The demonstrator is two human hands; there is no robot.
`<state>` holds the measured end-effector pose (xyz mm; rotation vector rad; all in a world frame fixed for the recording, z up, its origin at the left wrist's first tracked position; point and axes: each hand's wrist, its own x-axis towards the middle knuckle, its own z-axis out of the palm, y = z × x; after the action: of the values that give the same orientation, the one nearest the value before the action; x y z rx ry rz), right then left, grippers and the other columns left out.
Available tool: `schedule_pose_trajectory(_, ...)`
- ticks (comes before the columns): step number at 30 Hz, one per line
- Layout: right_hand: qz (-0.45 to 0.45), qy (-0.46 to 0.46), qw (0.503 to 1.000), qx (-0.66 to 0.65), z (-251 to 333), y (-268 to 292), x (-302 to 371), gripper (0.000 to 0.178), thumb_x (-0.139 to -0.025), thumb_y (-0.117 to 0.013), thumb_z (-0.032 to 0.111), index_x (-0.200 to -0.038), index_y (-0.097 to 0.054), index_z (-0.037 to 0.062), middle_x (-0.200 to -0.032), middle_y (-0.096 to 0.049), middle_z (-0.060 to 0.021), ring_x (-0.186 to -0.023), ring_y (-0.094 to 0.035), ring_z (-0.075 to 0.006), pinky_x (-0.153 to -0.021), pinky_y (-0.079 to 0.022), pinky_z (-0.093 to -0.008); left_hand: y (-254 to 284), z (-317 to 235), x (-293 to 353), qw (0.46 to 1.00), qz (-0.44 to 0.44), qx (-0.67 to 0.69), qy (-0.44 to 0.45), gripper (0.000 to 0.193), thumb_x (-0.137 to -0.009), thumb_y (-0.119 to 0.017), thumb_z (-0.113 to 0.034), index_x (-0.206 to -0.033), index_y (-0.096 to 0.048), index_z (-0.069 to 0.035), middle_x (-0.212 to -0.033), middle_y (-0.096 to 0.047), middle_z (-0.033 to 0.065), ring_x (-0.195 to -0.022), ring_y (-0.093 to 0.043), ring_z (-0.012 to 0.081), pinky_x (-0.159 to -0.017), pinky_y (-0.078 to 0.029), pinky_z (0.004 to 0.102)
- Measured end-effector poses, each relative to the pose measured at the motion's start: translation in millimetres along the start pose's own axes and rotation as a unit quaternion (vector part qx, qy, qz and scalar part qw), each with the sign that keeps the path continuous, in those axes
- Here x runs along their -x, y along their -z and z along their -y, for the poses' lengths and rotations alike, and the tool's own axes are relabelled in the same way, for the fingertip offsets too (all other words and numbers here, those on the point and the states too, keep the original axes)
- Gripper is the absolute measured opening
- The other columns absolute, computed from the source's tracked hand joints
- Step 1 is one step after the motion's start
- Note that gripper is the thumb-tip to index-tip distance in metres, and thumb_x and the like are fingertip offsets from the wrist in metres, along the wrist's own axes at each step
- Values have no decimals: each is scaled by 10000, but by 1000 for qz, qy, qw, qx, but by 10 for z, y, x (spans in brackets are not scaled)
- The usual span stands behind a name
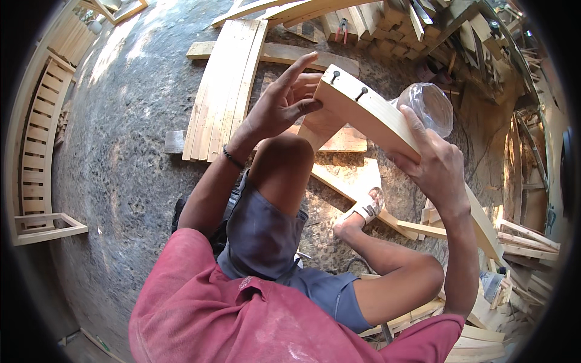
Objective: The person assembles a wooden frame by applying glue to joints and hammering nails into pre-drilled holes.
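A pale wooden board (pixel 381 115) stands raised in front of me and joins a second wooden piece (pixel 322 126) at its far left corner. Two dark screws (pixel 361 94) stick up part way from its top face near that corner. My right hand (pixel 439 163) grips the board's near right part, thumb below and fingers along its edge. My left hand (pixel 281 103) is beside the corner with fingers spread, holding nothing; whether its thumb touches the wood I cannot tell. A clear plastic jar (pixel 426 109) is just beyond my right fingers.
Several planks (pixel 221 91) lie side by side on the rough floor (pixel 127 151) beyond my left arm. Red-handled pliers (pixel 342 30) rest by the stacked wood offcuts (pixel 393 27). A slatted wooden frame (pixel 41 139) is at far left. Loose wood strips (pixel 526 242) lie at right.
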<state>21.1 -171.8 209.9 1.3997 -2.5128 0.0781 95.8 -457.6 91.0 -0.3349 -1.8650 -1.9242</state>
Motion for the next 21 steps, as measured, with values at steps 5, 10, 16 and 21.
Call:
schedule_pose_trajectory(5, -8, 12, 1000, -5, 0, -9, -27, 728, -778, -778, 370, -1423, -493, 190, -747, -647, -95, -601, -672, -262, -535, -545, -393, -15, 299, 177, 998, -42, 23, 27, 442, -926, -675, -115, -1326, -533, 8, -1216, -643, 120, -1140, -605, 183, -1008, -488, 357)
schedule_pose_trajectory(10, -9, 20, 1000, -2, -8, -19, -34, 717, -776, -782, 355, -1409, -507, 161, -747, -646, -113, -602, -675, -279, -535, -556, -388, -54, 372, 159, 995, -83, 47, 16, 349, -903, -690, -50, -1231, -589, 16, -1154, -666, 107, -1100, -622, 171, -970, -505, 332)
schedule_pose_trajectory(16, 0, 31, 999, 9, -40, -3, -26, 726, -774, -788, 340, -1415, -500, 158, -744, -642, -122, -605, -677, -284, -535, -560, -387, -158, 405, 205, 986, -148, 51, -52, 254, -858, -700, 48, -1107, -658, 24, -1091, -693, 136, -1028, -663, 193, -905, -559, 333)
schedule_pose_trajectory(21, 29, 28, 999, 28, -46, 52, -48, 752, -764, -797, 337, -1424, -490, 150, -732, -633, -109, -588, -669, -270, -525, -554, -385, -185, 371, 233, 983, -167, 56, -54, 209, -851, -702, 59, -1055, -700, 17, -1126, -696, 163, -1064, -656, 205, -943, -545, 342)
